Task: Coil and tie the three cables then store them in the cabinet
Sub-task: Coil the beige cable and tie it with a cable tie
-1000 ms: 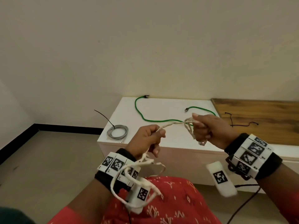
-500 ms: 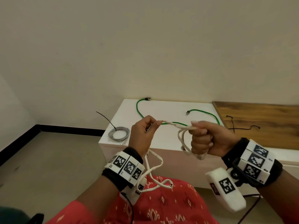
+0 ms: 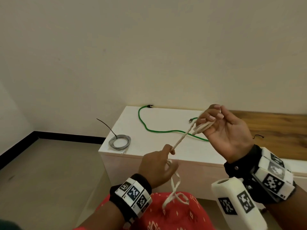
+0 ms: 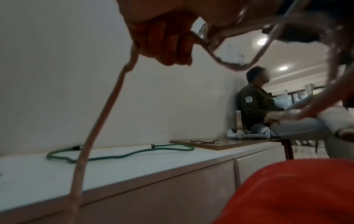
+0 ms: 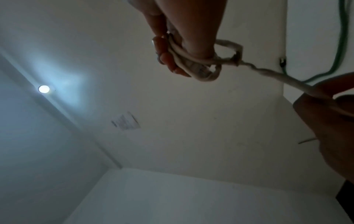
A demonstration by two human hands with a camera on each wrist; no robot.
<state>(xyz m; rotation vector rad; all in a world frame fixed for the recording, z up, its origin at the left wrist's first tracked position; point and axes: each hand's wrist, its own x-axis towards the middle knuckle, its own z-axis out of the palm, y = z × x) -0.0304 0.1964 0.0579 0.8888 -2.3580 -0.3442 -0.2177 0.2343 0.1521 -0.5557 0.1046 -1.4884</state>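
A white cabinet (image 3: pixel 159 147) stands against the wall, its top serving as the table, with a wooden board (image 3: pixel 274 128) lying at its right end. On that top a green cable (image 3: pixel 159 131) sprawls loose and uncoiled, and near the left edge a grey cable (image 3: pixel 119 141) lies already coiled, a black tie sticking up from it. In front of the cabinet, the right hand (image 3: pixel 227 130) is raised palm-up, its fingers curled round a few small loops of a white cable (image 3: pixel 181 138). A straight run of that cable stretches down to the left hand (image 3: pixel 157 165), which pinches it between thumb and fingertips; the slack hangs below in tangled loops over the red lap. The step in hand looks like coiling the white cable. The next move probably calls for feeding more slack from the left hand and laying another turn over the right-hand loops, keeping them even.
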